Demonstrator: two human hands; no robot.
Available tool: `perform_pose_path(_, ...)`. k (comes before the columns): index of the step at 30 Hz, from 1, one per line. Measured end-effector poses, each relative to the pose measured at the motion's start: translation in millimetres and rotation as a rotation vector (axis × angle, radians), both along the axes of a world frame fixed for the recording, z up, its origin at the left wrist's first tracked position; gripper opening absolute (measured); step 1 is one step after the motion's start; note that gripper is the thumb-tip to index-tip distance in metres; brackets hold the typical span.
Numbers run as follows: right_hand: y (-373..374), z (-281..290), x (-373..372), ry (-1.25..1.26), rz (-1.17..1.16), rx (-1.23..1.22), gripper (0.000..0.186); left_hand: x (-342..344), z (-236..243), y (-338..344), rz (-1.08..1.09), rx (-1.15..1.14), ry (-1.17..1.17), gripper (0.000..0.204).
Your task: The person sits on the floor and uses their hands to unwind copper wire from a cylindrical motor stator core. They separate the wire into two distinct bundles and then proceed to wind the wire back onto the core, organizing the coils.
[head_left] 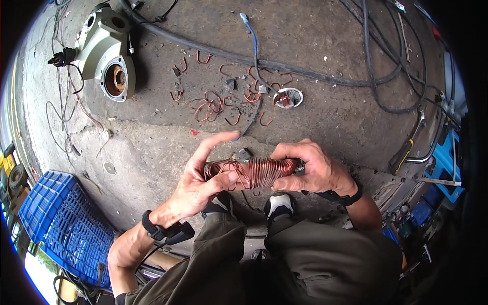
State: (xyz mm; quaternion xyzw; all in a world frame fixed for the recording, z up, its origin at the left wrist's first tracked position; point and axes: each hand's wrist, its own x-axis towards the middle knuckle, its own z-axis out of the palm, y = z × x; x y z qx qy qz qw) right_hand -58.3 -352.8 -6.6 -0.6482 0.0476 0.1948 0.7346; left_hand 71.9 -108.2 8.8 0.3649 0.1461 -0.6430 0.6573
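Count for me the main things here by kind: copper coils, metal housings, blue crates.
Copper wire coil, gripped by left hand and right hand: 1
Small wound core on the ground: 1
Pale metal housing: 1
Blue plastic crate: 1
Total: 4

The wire coil [254, 172] is glossy bare copper. The concrete floor [325, 40] looks rough, matt and stained. The blue crate [61, 223] is ribbed plastic.

Blue plastic crate [56, 216], grey motor housing [109, 51], scattered copper wire scraps [208, 107], black cables [305, 66]
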Motion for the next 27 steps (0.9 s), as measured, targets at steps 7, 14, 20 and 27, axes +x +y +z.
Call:
perform_pose_path(7,8,-15,-5,-0.107,0.088,0.084,0.043,14,-15,17,-0.486,-0.145,0.170,0.042)
perform_pose_path(14,23,-9,-12,-0.040,0.024,0.034,0.040,8,12,-21,-0.677,0.022,-0.222,0.040)
perform_pose_path(20,22,2,-6,-0.067,0.058,0.030,0.039,1,17,-15,-0.577,0.038,-0.117,0.039)
perform_pose_path(27,19,-1,-11,0.026,0.182,0.188,0.038,16,18,-21,-0.724,-0.081,-0.093,0.039)
